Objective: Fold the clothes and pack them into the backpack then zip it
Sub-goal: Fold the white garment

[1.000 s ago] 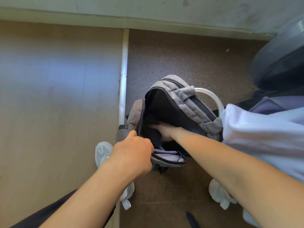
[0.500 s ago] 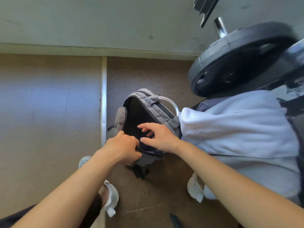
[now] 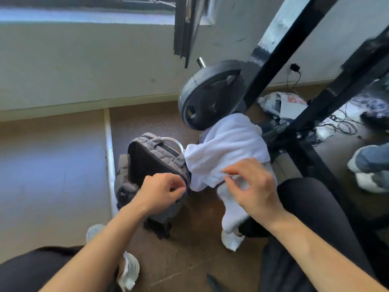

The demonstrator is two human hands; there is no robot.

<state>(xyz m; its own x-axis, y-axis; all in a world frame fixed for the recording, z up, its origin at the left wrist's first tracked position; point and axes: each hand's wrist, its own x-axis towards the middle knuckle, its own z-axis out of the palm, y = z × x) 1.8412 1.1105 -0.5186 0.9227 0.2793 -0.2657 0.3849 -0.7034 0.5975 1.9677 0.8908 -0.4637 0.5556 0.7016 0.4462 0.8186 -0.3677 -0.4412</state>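
- Head view: While the left hand (image 3: 163, 191) pinches the open rim of the grey fabric backpack (image 3: 151, 165) standing on the brown floor (image 3: 189, 260), the right hand (image 3: 253, 187) hovers, fingers spread, over the white soft garment (image 3: 225, 148) draped just beside it.
- The garment looks light and limp; gather it at a folded edge.

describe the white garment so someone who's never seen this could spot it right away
Find the black weight plate by the wall; the white garment is draped just below it, right of the open grey backpack. It is the only large white cloth, under the right hand.
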